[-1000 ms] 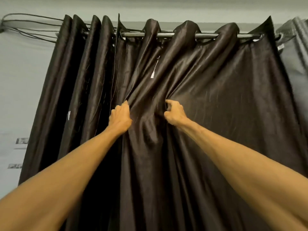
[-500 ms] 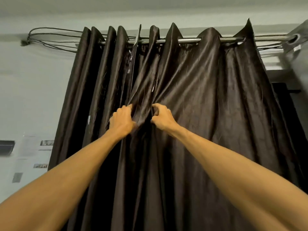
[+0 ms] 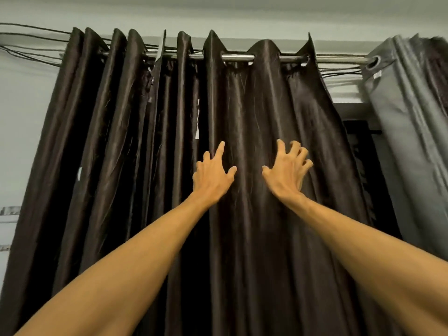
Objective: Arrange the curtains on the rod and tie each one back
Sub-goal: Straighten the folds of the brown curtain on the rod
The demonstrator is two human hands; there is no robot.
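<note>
Brown satin curtain (image 3: 278, 105) hung pleated on the metal rod (image 3: 238, 57), bunched toward its left end. Your left hand (image 3: 212, 177) lay on a fold, fingers spread. Your right hand (image 3: 286, 177) sat beside it: fingers apart, half-bent, clamping nothing. Grey curtain (image 3: 407, 117) at far right.

Glossy satin curtain (image 3: 266, 117), polished metal rod (image 3: 238, 57)
</note>
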